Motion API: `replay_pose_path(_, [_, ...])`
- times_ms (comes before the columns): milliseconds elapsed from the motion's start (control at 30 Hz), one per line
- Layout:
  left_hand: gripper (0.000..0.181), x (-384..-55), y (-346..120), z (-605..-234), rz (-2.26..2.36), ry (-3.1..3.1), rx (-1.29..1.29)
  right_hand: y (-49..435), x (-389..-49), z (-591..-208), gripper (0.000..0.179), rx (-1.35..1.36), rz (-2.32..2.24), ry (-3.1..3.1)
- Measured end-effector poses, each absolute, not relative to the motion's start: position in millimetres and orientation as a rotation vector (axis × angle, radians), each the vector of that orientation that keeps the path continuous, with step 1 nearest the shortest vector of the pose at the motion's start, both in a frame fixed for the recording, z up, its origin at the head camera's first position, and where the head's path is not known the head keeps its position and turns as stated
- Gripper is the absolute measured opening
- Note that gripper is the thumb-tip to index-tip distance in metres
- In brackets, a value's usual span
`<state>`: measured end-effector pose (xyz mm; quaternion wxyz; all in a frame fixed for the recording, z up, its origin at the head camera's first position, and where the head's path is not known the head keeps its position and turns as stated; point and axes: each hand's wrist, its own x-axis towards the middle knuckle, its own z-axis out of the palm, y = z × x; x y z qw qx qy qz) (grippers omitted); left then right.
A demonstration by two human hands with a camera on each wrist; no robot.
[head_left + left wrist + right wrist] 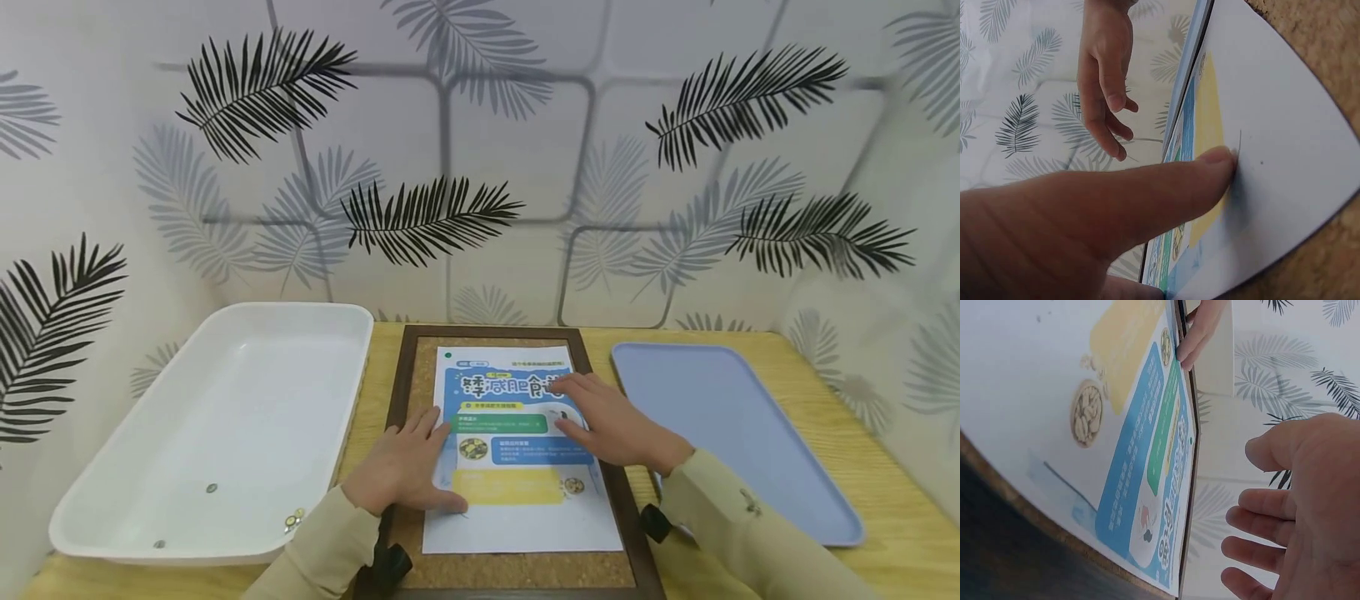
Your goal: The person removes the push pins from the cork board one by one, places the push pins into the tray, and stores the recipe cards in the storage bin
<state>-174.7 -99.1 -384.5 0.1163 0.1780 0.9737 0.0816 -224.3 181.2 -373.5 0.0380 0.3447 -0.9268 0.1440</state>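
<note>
A printed paper sheet (pixel 517 529) with blue, green and yellow blocks lies on a brown-framed cork board (pixel 525 572). A small green round dot, like a pin head (pixel 447 355), sits at the sheet's top left corner. My left hand (pixel 405 467) rests on the sheet's left side, fingers spread and the thumb (pixel 1185 181) pressing the paper near the yellow block. Over the sheet's right side my right hand (pixel 607 421) is held, its fingers relaxed and slightly bent. In the right wrist view those fingers (pixel 1260 528) are raised off the paper with nothing between them.
To the left stands a white tray (pixel 247 392) with several small round green and yellow pieces (pixel 295 520) near its front. A blue-grey tray (pixel 720 400) lies to the right of the board. Both are on a wooden table (pixel 611 354) against a leaf-patterned wall.
</note>
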Motion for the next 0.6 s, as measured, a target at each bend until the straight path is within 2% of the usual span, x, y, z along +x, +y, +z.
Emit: replay_pose_path(600, [0.103, -178.3, -100.5, -387.2, 0.205, 2.839, 0.53, 144.4, -235.8, -385.1, 0.04, 1.019, 0.537, -2.916])
